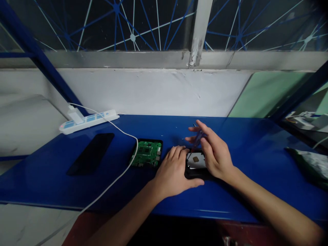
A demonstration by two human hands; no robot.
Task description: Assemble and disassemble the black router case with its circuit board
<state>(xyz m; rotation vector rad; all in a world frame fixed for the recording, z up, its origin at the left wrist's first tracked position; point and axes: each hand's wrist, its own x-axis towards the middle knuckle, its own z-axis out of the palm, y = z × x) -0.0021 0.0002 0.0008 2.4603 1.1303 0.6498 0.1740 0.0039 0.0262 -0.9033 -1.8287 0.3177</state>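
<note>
A black casing (198, 174) with a silver metal plate (202, 163) inside lies on the blue table. A small brown square pad sits on the plate. My left hand (173, 169) rests along the casing's left side, fingers stretched forward and thumb along its near edge. In my right hand (215, 150) is a screwdriver (198, 139) with a translucent purplish handle, held tilted, its tip down at the casing's far left corner. Left of my left hand lies a green circuit board (147, 153) in a black shell.
A white cable (118, 177) crosses the circuit board from a white power strip (89, 121) at the back left. A black phone-like slab (91, 153) lies on the left. Small screw-like bits dot the table (153, 124) behind my hands. A silvery-green bag (311, 165) lies far right.
</note>
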